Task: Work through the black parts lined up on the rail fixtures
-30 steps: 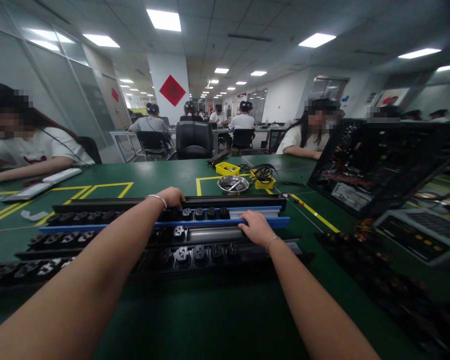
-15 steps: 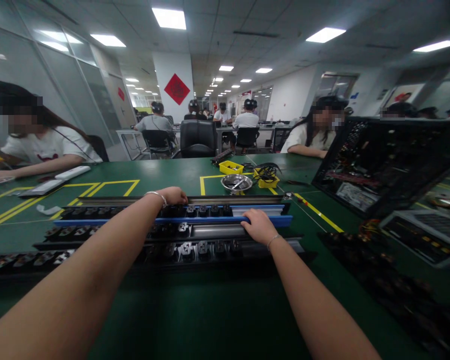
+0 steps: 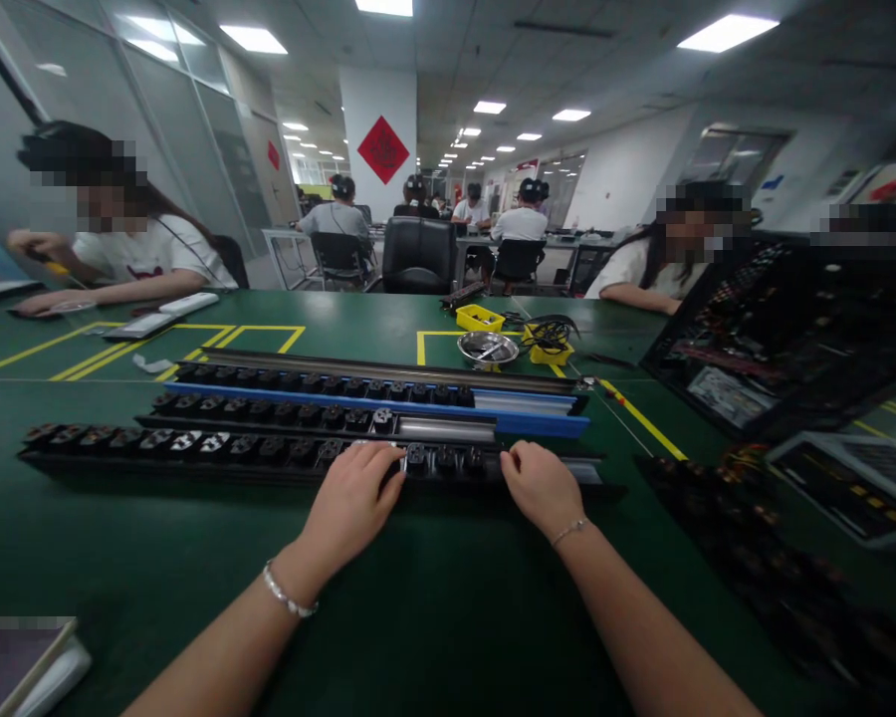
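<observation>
Several long strips lie side by side across the green table (image 3: 418, 617). My left hand (image 3: 358, 488) rests on the nearest black strip (image 3: 141, 463), its fingers bent over a row of dark socket-like modules. Near that strip's right end, my right hand (image 3: 542, 483) has its fingers curled at the edge, just right of the last modules; what they hold, if anything, is hidden. Behind lies another black strip (image 3: 448, 430) with a bare silvery stretch. Farther back are a blue-edged strip (image 3: 538, 422) and a thin dark rail (image 3: 329, 367).
A metal bowl (image 3: 488, 349), a yellow bin (image 3: 480, 319) and black cables (image 3: 551, 334) stand beyond the strips. At the right are an open computer case (image 3: 762, 339) and a grey power unit (image 3: 851, 488). People sit at the left and right.
My left hand has come back from the far rail to the nearest strip. My right hand has moved from the blue-edged strip to the nearest one. The view has shifted.
</observation>
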The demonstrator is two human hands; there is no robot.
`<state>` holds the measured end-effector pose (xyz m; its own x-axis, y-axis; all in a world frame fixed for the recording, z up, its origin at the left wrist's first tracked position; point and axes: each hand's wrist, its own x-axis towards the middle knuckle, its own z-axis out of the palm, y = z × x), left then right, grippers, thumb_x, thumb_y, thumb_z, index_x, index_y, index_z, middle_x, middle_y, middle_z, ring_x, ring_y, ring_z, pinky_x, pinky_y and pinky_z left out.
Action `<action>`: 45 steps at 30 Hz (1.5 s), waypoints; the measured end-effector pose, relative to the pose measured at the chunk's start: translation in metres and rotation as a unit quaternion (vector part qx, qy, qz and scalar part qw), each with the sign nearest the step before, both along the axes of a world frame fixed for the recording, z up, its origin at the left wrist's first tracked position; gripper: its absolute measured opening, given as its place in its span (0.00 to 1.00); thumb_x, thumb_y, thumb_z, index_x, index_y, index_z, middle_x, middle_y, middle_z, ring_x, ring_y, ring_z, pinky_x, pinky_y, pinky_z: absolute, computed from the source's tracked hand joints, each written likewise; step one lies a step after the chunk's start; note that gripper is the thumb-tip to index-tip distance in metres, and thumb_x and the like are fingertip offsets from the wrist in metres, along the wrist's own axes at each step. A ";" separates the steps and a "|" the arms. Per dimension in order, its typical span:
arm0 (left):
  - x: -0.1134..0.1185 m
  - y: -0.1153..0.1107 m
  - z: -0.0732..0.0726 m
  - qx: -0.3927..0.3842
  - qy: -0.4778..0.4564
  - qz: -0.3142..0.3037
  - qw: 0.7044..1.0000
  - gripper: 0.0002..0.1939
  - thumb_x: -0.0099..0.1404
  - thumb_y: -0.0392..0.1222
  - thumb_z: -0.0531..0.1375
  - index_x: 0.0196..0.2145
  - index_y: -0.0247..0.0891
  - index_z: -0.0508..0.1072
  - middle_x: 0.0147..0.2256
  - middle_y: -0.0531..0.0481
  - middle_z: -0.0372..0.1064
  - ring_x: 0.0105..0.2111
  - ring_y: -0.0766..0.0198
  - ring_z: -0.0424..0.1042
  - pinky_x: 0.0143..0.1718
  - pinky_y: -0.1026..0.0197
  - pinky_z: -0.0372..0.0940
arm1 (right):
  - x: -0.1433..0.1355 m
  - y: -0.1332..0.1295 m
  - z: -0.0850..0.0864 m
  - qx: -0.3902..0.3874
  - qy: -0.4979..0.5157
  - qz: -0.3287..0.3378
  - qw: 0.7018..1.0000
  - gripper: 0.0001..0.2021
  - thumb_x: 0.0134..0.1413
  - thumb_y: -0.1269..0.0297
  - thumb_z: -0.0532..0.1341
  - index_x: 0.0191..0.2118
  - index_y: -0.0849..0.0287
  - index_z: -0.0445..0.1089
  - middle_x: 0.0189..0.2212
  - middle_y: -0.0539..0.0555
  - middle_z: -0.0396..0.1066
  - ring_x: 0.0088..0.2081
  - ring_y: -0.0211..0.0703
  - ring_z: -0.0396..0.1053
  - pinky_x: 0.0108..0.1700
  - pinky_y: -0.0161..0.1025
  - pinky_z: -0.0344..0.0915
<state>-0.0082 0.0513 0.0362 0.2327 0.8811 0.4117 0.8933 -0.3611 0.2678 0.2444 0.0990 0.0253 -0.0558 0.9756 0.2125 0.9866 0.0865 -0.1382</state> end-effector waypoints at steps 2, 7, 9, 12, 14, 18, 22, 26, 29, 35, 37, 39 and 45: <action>0.003 -0.005 -0.012 -0.010 0.012 -0.011 1.000 0.17 0.62 0.44 0.53 0.50 0.45 0.67 0.49 0.46 0.66 0.50 0.56 0.62 0.53 0.49 0.57 | -0.002 -0.010 -0.004 -0.020 -0.015 0.037 0.999 0.19 0.60 0.59 0.46 0.24 0.57 0.67 0.27 0.54 0.72 0.31 0.41 0.66 0.34 0.39 0.52; 0.009 -0.016 -0.023 0.011 0.028 0.008 1.000 0.21 0.62 0.42 0.53 0.53 0.45 0.64 0.52 0.45 0.64 0.54 0.54 0.59 0.57 0.46 0.52 | -0.005 -0.018 -0.011 0.037 -0.029 0.053 0.997 0.19 0.58 0.60 0.48 0.21 0.56 0.68 0.25 0.52 0.72 0.31 0.40 0.66 0.37 0.40 0.51; 0.012 -0.025 -0.025 0.011 0.035 0.018 0.999 0.20 0.62 0.42 0.53 0.52 0.46 0.65 0.51 0.46 0.65 0.54 0.53 0.58 0.57 0.45 0.51 | -0.005 -0.021 -0.012 0.049 -0.028 0.048 0.997 0.19 0.58 0.61 0.48 0.20 0.56 0.68 0.25 0.53 0.72 0.31 0.41 0.66 0.38 0.40 0.51; 0.017 -0.038 -0.027 0.020 0.041 0.024 0.999 0.19 0.61 0.41 0.54 0.51 0.49 0.67 0.50 0.47 0.67 0.55 0.52 0.58 0.58 0.42 0.48 | -0.004 -0.028 -0.011 0.054 -0.026 0.044 0.997 0.19 0.57 0.61 0.49 0.20 0.56 0.68 0.25 0.53 0.73 0.30 0.41 0.66 0.38 0.41 0.51; 0.019 -0.045 -0.028 0.030 0.042 0.032 0.998 0.19 0.61 0.40 0.54 0.50 0.50 0.67 0.48 0.47 0.69 0.54 0.52 0.60 0.58 0.42 0.48 | -0.004 -0.035 -0.011 0.053 -0.022 0.044 0.997 0.19 0.57 0.61 0.48 0.19 0.57 0.68 0.25 0.53 0.73 0.30 0.41 0.66 0.39 0.41 0.51; 0.020 -0.058 -0.027 0.039 0.042 0.061 0.996 0.15 0.62 0.42 0.53 0.46 0.53 0.70 0.45 0.48 0.71 0.50 0.52 0.63 0.53 0.43 0.54 | -0.006 -0.053 -0.011 0.044 -0.005 0.045 0.998 0.18 0.57 0.61 0.48 0.20 0.57 0.68 0.25 0.53 0.73 0.31 0.41 0.66 0.41 0.42 0.50; 0.016 -0.066 -0.024 0.031 0.044 0.071 0.996 0.12 0.62 0.43 0.52 0.43 0.51 0.71 0.42 0.48 0.71 0.46 0.52 0.65 0.47 0.46 0.58 | -0.011 -0.069 -0.012 0.043 0.039 0.038 0.998 0.17 0.57 0.60 0.49 0.23 0.56 0.68 0.25 0.52 0.72 0.32 0.40 0.65 0.42 0.42 0.50; 0.011 -0.069 -0.025 0.018 0.035 0.044 0.998 0.13 0.61 0.40 0.53 0.43 0.47 0.70 0.42 0.46 0.69 0.43 0.54 0.65 0.44 0.50 0.61 | -0.030 -0.078 -0.012 0.083 0.127 0.045 0.987 0.14 0.55 0.55 0.51 0.41 0.55 0.69 0.39 0.54 0.72 0.41 0.43 0.65 0.45 0.40 0.52; 0.010 -0.069 -0.026 0.023 0.022 0.031 0.999 0.14 0.60 0.39 0.53 0.44 0.45 0.69 0.42 0.45 0.68 0.43 0.54 0.66 0.45 0.51 0.61 | -0.049 -0.080 -0.014 0.095 0.139 0.064 0.984 0.20 0.54 0.52 0.53 0.50 0.55 0.65 0.48 0.56 0.68 0.48 0.46 0.62 0.50 0.42 0.50; 0.006 -0.063 -0.028 0.021 0.009 0.027 0.999 0.12 0.60 0.39 0.55 0.42 0.47 0.70 0.40 0.46 0.68 0.43 0.54 0.66 0.45 0.51 0.62 | -0.062 -0.078 -0.014 0.071 0.159 0.029 0.984 0.18 0.55 0.54 0.53 0.49 0.53 0.66 0.49 0.52 0.68 0.49 0.45 0.62 0.51 0.43 0.51; 0.005 -0.061 -0.029 0.020 0.008 0.029 0.999 0.11 0.60 0.39 0.55 0.41 0.47 0.70 0.39 0.47 0.68 0.42 0.55 0.66 0.44 0.51 0.62 | -0.061 -0.078 -0.014 0.075 0.163 0.026 0.983 0.17 0.55 0.55 0.53 0.48 0.53 0.67 0.48 0.52 0.69 0.48 0.46 0.61 0.51 0.43 0.51; 0.004 -0.059 -0.029 0.021 0.009 0.028 0.999 0.10 0.61 0.39 0.55 0.40 0.46 0.70 0.38 0.47 0.68 0.41 0.55 0.66 0.42 0.52 0.62 | -0.060 -0.077 -0.014 0.088 0.163 0.010 0.983 0.16 0.54 0.57 0.53 0.47 0.53 0.68 0.47 0.52 0.70 0.49 0.47 0.60 0.53 0.45 0.50; 0.002 -0.056 -0.032 0.039 0.008 0.033 0.999 0.08 0.60 0.36 0.56 0.38 0.42 0.71 0.36 0.49 0.68 0.39 0.57 0.65 0.39 0.54 0.61 | -0.059 -0.073 -0.018 0.101 0.164 -0.025 0.981 0.14 0.52 0.60 0.54 0.43 0.54 0.70 0.44 0.54 0.71 0.53 0.49 0.59 0.58 0.50 0.43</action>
